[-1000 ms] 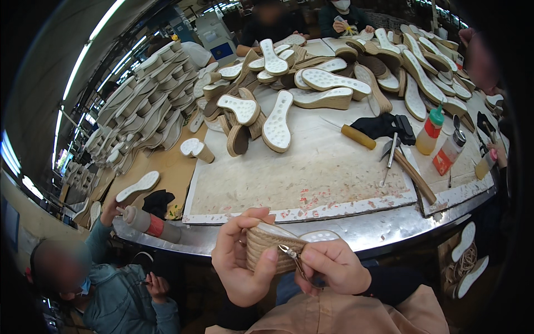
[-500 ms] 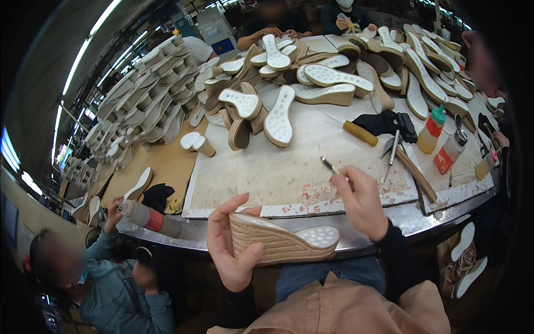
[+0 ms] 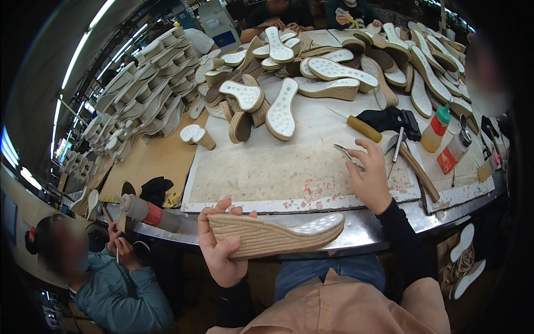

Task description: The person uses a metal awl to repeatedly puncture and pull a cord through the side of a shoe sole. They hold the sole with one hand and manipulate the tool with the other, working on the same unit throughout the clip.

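My left hand (image 3: 222, 245) grips a wedge shoe sole (image 3: 272, 235) by its thick heel end, fingers behind it and thumb on the near side. Its side is wrapped in tan braided rope and its white top is dimpled. The sole lies sideways over the table's front edge, toe to the right. Above the board, my right hand (image 3: 370, 177) has a slim silver tool (image 3: 343, 151) between thumb and fingers; its kind I cannot make out. Just beyond lie a wooden-handled awl (image 3: 364, 128) and a hammer (image 3: 420, 173).
Many wedge soles (image 3: 281, 111) are heaped across the far table, with stacked wedges (image 3: 142, 89) at left. A glue bottle (image 3: 435, 131) and a jar (image 3: 455, 151) stand right. A grey bottle (image 3: 147, 212) lies near a co-worker (image 3: 119, 284) at left. Other people sit across the table.
My left hand has shifted slightly left and turned the sole so more of its rope side shows. My right hand has moved up and right, its fingers looser round the tool.
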Demonstrator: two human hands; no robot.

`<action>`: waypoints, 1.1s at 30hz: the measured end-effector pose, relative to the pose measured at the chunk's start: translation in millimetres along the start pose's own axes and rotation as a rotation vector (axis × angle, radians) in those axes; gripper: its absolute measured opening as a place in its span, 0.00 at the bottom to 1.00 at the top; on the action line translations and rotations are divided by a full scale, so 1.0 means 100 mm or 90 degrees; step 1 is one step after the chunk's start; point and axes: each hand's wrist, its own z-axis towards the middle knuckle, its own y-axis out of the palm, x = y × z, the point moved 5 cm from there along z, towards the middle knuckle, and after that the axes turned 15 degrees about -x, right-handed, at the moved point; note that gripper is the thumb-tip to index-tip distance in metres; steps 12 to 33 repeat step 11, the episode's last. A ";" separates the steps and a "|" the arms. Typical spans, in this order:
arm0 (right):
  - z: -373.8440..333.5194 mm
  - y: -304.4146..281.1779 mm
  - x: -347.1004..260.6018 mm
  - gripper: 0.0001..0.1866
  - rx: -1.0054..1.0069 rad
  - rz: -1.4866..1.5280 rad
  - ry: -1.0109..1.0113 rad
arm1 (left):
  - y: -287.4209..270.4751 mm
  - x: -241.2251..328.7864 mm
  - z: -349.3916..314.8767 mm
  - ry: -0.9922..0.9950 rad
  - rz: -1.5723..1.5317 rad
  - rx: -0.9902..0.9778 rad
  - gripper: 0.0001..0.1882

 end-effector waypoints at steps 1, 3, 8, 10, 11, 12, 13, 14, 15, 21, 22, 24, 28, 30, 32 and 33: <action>-0.03 -0.06 -0.01 0.09 0.002 0.072 0.012 | 0.00 0.01 0.00 0.009 -0.019 0.002 0.32; -0.14 -0.17 -0.04 0.07 0.006 0.219 0.035 | -0.02 0.01 0.02 0.025 -0.013 0.012 0.32; -0.37 -0.25 -0.03 0.05 -0.019 0.422 0.122 | -0.01 -0.01 0.06 0.029 0.014 0.021 0.31; -0.43 -0.27 -0.02 0.05 -0.034 0.452 0.138 | 0.01 -0.05 0.07 0.030 0.002 0.013 0.31; -0.46 -0.28 -0.01 0.05 -0.051 0.477 0.150 | 0.01 -0.05 0.07 0.027 0.009 0.018 0.31; -0.46 -0.28 -0.01 0.05 -0.051 0.477 0.150 | 0.01 -0.05 0.07 0.027 0.009 0.018 0.31; -0.46 -0.28 -0.01 0.05 -0.051 0.477 0.150 | 0.01 -0.05 0.07 0.027 0.009 0.018 0.31; -0.46 -0.28 -0.01 0.05 -0.051 0.477 0.150 | 0.01 -0.05 0.07 0.027 0.009 0.018 0.31; -0.46 -0.28 -0.01 0.05 -0.051 0.477 0.150 | 0.01 -0.05 0.07 0.027 0.009 0.018 0.31; -0.46 -0.28 -0.01 0.05 -0.051 0.477 0.150 | 0.01 -0.05 0.07 0.027 0.009 0.018 0.31; -0.46 -0.28 -0.01 0.05 -0.051 0.477 0.150 | 0.01 -0.05 0.07 0.027 0.009 0.018 0.31; -0.46 -0.28 -0.01 0.05 -0.051 0.477 0.150 | 0.01 -0.05 0.07 0.027 0.009 0.018 0.31; -0.46 -0.28 -0.01 0.05 -0.051 0.477 0.150 | 0.01 -0.05 0.07 0.027 0.009 0.018 0.31; -0.46 -0.28 -0.01 0.05 -0.051 0.477 0.150 | 0.01 -0.05 0.07 0.027 0.009 0.018 0.31; -0.46 -0.28 -0.01 0.05 -0.051 0.477 0.150 | 0.01 -0.05 0.07 0.027 0.009 0.018 0.31; -0.46 -0.28 -0.01 0.05 -0.051 0.477 0.150 | 0.01 -0.05 0.07 0.027 0.009 0.018 0.31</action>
